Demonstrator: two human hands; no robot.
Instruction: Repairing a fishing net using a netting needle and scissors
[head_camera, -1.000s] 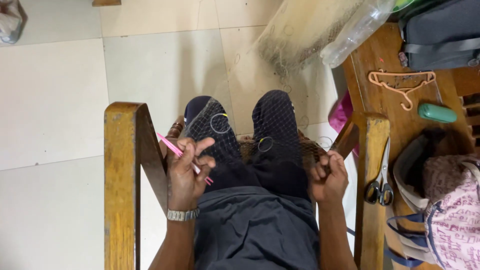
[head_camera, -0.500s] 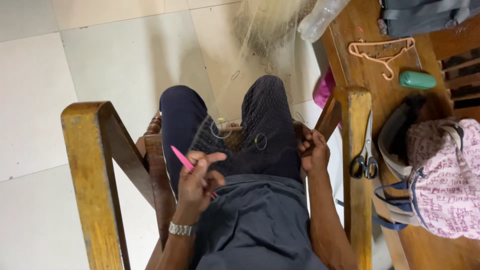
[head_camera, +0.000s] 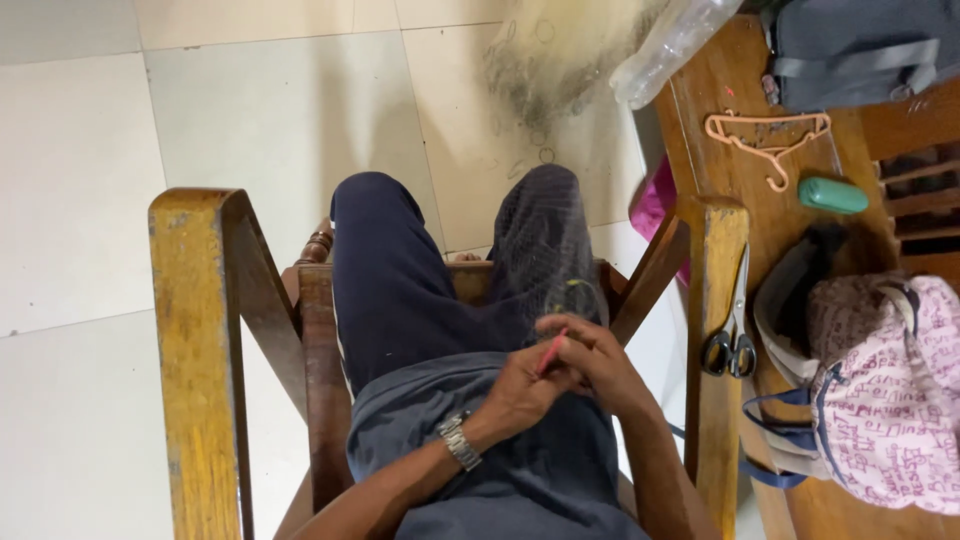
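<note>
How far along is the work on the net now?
Done: cannot tell; no finished section is distinguishable. In hand: left hand and right hand meet over the right knee, holding a slim pink needle at the fine dark mesh net. Left: net trailing onto the pale tiled floor.

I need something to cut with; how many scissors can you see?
1. The scissors lie on the wooden table by the chair's right armrest, beside the pink bag. The bags may hide others.
</note>
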